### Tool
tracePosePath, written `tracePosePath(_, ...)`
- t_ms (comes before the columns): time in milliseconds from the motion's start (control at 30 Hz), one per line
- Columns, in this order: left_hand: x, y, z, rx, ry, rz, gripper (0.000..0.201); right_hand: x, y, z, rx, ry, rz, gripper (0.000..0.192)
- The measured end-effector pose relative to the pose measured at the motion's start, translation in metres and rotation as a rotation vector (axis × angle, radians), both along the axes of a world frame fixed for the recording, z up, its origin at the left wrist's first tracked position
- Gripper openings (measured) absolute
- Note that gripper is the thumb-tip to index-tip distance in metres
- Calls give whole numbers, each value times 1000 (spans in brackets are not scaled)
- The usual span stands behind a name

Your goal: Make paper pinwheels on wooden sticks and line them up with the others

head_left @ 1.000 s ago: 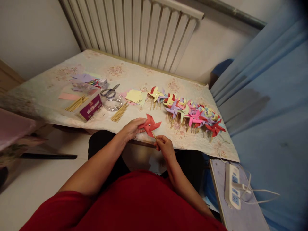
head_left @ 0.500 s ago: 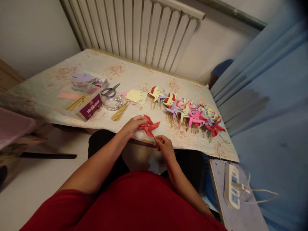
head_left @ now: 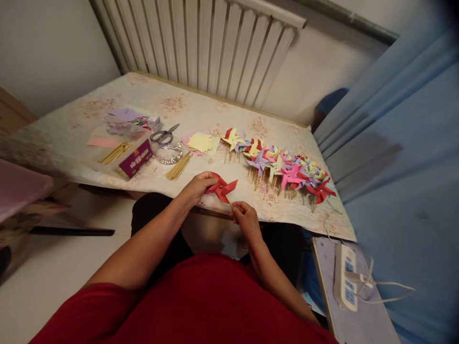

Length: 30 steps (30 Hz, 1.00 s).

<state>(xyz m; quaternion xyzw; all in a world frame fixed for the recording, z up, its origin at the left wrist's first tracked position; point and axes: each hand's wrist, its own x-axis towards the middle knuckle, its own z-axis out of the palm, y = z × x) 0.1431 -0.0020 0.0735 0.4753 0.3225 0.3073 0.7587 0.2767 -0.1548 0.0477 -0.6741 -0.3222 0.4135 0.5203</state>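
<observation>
A red paper pinwheel [head_left: 222, 187] on a thin wooden stick is held over the near edge of the table [head_left: 215, 114]. My left hand [head_left: 196, 188] pinches the left side of its red blades. My right hand [head_left: 245, 218] grips the lower end of the stick, just below and right of the blades. A long row of finished pinwheels [head_left: 283, 167] in yellow, purple, pink and red lies on the table to the right of my hands.
Loose wooden sticks [head_left: 178, 166], yellow paper squares [head_left: 201, 142], scissors [head_left: 164, 136], a clear dish [head_left: 168, 154] and a purple box [head_left: 134, 160] lie left of centre. A radiator [head_left: 201, 43] stands behind. A power strip [head_left: 344, 276] lies on a board at lower right, beside blue cloth.
The red pinwheel has tilted and turned slightly between my hands; its blades sit a little flatter. Both hands stay almost in place.
</observation>
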Motion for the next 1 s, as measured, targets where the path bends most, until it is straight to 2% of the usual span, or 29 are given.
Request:
tracePosePath(167, -2, -1, 2, 42, -53, 1, 15, 0, -1, 2, 21, -50, -4, 22)
tracePosePath(367, -12, -3, 10, 155, -96, -39, 18, 3, -5, 0, 81, -226, -41, 21)
tracePosePath(567, -22, -3, 10, 248, -118, -42, 17, 5, -9, 5, 163, -382, -37, 22)
tracePosePath(733, -27, -4, 10, 280, -147, -39, 22, 6, -11, 5, 248, -476, -23, 21)
tracePosePath(1000, -33, -6, 10, 306, -145, -41, 23, 7, -12, 4, 282, -544, -17, 20)
